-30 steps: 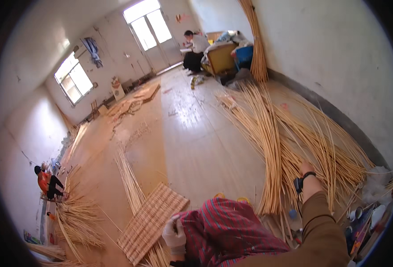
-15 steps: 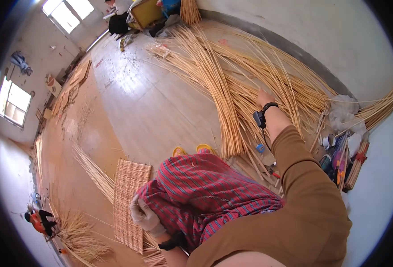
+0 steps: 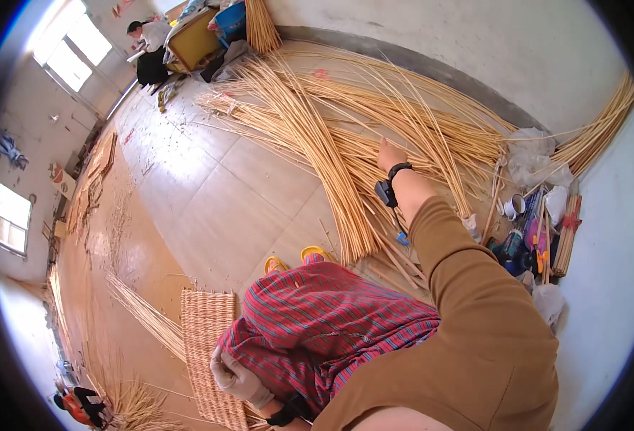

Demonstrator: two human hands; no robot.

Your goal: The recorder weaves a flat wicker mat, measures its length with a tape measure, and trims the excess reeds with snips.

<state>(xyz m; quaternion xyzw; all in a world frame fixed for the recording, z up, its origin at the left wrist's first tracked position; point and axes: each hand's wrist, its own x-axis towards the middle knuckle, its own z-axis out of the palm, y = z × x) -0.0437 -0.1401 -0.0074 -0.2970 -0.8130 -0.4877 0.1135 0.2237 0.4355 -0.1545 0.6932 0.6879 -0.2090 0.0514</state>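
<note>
My left hand (image 3: 234, 377), in a pale glove, rests curled at my knee on red striped cloth (image 3: 338, 309), beside a rectangular woven mat (image 3: 203, 323); whatever its fingers hold is hidden. My bare right hand (image 3: 390, 154), a black band and small device at its wrist, is stretched out among long pale canes (image 3: 417, 122) spread along the right wall, its fingers bent down on them. Exactly what it grips is too small to make out. A thicker sheaf of canes (image 3: 331, 187) lies just left of it.
Tools, plastic bags and short sticks (image 3: 529, 237) lie at my right. Two other people are present: one (image 3: 151, 50) by furniture at the back, one (image 3: 80, 406) low at far left. Loose canes (image 3: 144, 316) and flat woven pieces (image 3: 98, 161) lie on the left floor. Yellow sandals (image 3: 315, 255) are before me.
My view has swung right and downward, bringing more of my lap and the tools into sight. My right arm reaches farther forward over the canes; my left hand stays by the mat.
</note>
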